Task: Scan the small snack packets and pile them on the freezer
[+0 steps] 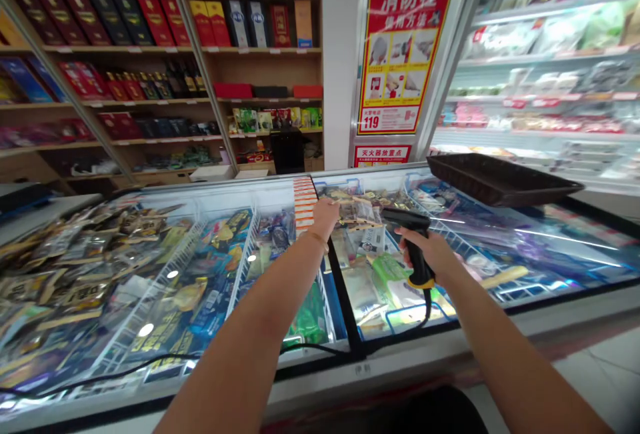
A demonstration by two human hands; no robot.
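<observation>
My right hand [434, 253] is wrapped round the grip of a black and yellow barcode scanner [419, 257], its head directed left. A cable hangs from the handle and runs along the freezer's front edge. My left hand [326, 214] is stretched forward over the freezer, fingers closed at the left edge of a brownish packet [367, 212]; the exact grip is blurred. The packet lies between my left hand and the scanner head. Beside my left hand is an orange-and-white striped strip of labels [304, 204]. More brown packets lie around and behind it.
A chest freezer with glass lids and a black dividing frame [345, 294] spans the front. Many brown packets [85, 267] are heaped at left. A dark tray [503, 177] sits at the right rear. Behind stand shelves of boxes [145, 21], a red poster [406, 54] and a lit cooler.
</observation>
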